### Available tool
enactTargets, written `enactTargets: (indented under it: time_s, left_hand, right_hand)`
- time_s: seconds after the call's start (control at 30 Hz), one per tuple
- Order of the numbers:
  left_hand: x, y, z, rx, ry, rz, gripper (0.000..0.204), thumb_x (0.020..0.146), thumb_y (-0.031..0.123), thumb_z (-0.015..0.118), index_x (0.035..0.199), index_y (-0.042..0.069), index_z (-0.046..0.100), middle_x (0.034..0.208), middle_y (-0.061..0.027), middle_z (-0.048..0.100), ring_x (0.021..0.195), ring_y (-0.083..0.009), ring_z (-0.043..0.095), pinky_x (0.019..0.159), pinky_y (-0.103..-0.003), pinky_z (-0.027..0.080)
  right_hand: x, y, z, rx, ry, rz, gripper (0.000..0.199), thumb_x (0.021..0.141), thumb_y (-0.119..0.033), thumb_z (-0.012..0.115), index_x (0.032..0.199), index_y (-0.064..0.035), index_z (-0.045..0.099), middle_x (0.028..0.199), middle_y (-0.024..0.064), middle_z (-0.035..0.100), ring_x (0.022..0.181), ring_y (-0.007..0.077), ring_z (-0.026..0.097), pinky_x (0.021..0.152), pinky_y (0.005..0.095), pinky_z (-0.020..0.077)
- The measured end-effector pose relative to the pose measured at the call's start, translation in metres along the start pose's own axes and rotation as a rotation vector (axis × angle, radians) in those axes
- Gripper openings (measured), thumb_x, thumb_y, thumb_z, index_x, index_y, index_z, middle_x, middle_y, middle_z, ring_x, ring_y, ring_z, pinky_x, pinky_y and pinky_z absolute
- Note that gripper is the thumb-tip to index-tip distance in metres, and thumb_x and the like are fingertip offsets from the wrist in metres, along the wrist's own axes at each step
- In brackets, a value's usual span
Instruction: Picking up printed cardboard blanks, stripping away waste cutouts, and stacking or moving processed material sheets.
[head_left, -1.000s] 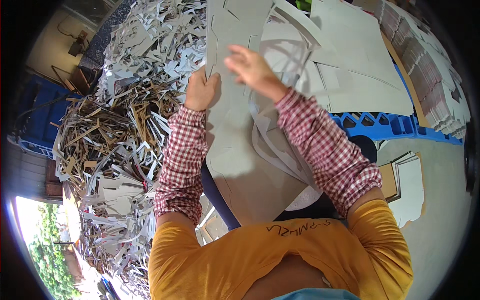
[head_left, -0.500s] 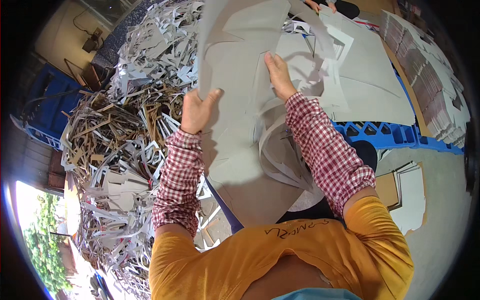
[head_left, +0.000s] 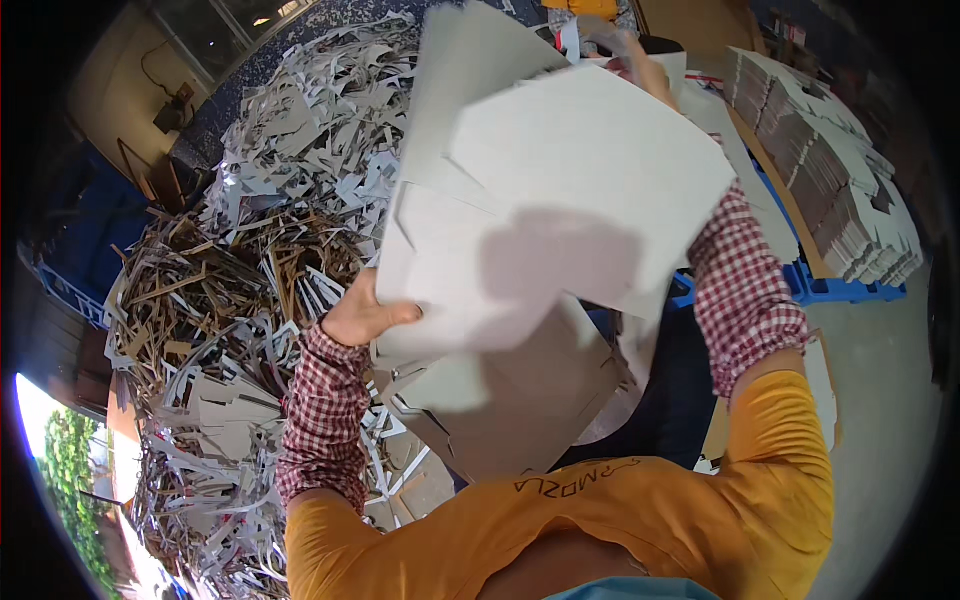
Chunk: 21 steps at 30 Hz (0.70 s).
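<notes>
Holding a large grey die-cut cardboard sheet (head_left: 560, 190) raised in front of us, we grip its lower left edge with the left hand (head_left: 365, 315), thumb pressed on the near face. The right hand (head_left: 640, 65) sits at the sheet's upper right edge; the board hides most of it, so we cannot tell how its fingers are set. Further cardboard blanks (head_left: 510, 400) lie just below the raised sheet. To our left spreads a heap of grey and brown cardboard offcuts (head_left: 230, 280). To our right, stacked flat blanks (head_left: 830, 190) rest on a blue pallet (head_left: 850, 290).
</notes>
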<state>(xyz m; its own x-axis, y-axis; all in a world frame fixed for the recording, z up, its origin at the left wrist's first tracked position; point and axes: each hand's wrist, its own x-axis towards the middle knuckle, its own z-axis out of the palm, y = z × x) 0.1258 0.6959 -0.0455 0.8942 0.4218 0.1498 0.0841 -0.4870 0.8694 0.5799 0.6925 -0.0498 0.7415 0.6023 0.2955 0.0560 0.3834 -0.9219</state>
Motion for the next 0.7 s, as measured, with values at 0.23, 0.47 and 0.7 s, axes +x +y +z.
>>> enactTargets:
  time_s: [0.23, 0.47, 0.7]
  left_hand:
    - [0.037, 0.019, 0.018, 0.092, -0.223, -0.036, 0.035, 0.071, 0.02, 0.06, 0.096, -0.003, 0.051, 0.084, -0.0068, 0.056, 0.078, -0.0117, 0.049, 0.072, -0.025, 0.04]
    - [0.034, -0.028, -0.029, 0.204, 0.17, 0.051, 0.042, 0.076, 0.034, 0.052, 0.095, -0.003, 0.051, 0.083, -0.0052, 0.055, 0.077, -0.0118, 0.046, 0.07, -0.026, 0.038]
    - [0.051, -0.028, -0.028, -0.414, 0.178, 0.032, 0.043, 0.082, 0.034, 0.041, 0.101, -0.004, 0.046, 0.081, -0.0102, 0.055, 0.072, -0.0169, 0.051, 0.067, -0.027, 0.043]
  right_hand:
    - [-0.235, 0.042, 0.065, 0.122, -0.247, 0.009, 0.042, 0.077, -0.041, 0.043, 0.082, -0.0011, 0.054, 0.064, 0.0054, 0.05, 0.061, 0.0142, 0.049, 0.054, 0.0266, 0.0393]
    - [-0.23, 0.093, 0.11, 0.198, -0.472, 0.021, 0.034, 0.083, -0.031, 0.039, 0.092, -0.0013, 0.054, 0.079, 0.0056, 0.054, 0.082, 0.0136, 0.051, 0.07, 0.0274, 0.0405]
    - [-0.245, 0.078, 0.11, 0.13, -0.876, 0.196, 0.045, 0.07, -0.022, 0.063, 0.106, -0.0018, 0.045, 0.094, 0.0014, 0.052, 0.086, 0.0119, 0.048, 0.075, 0.025, 0.0392]
